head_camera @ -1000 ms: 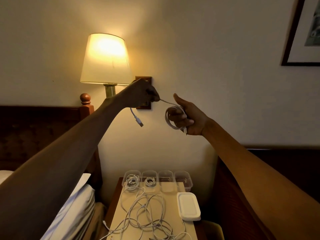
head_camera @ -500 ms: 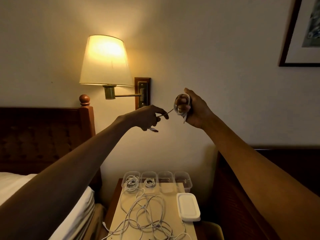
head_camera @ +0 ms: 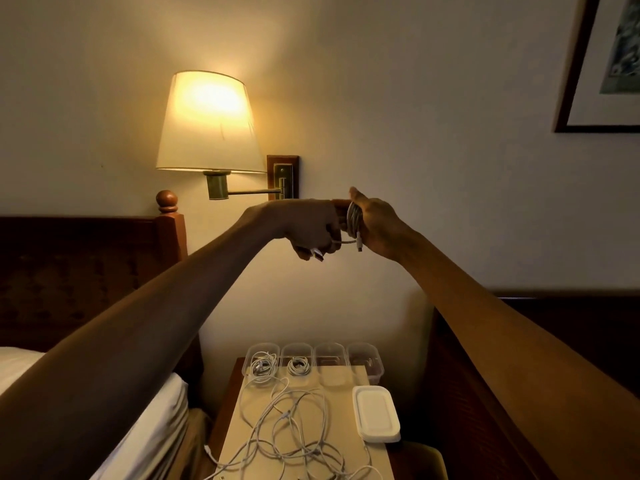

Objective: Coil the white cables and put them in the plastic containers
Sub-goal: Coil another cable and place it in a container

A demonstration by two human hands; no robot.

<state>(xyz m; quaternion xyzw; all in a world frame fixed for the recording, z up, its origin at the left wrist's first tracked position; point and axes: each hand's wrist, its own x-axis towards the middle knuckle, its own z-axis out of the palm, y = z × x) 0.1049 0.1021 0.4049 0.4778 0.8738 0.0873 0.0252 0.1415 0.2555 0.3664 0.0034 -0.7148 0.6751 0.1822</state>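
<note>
Because I judged the white cable (head_camera: 354, 219) light, limp and springy, my right hand (head_camera: 379, 226) gripped its coil in mid-air, fingers curled round, while my left hand (head_camera: 311, 227) pinched the loose tail beside it.

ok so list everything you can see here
wall lamp: one, cream, lit, upper left
framed picture: one, dark frame, top right
headboard: one, dark wood, left
bed sheet: one, white, bottom left
table: one, beige, bottom centre
containers: four, clear, table's far edge
stored cables: two, white, left two containers
loose cables: tangle, white, on table
lids: stack, white, table's right
held cable: one, white, coiled, mid-air
left hand: grips its end
right hand: holds the coil
</note>
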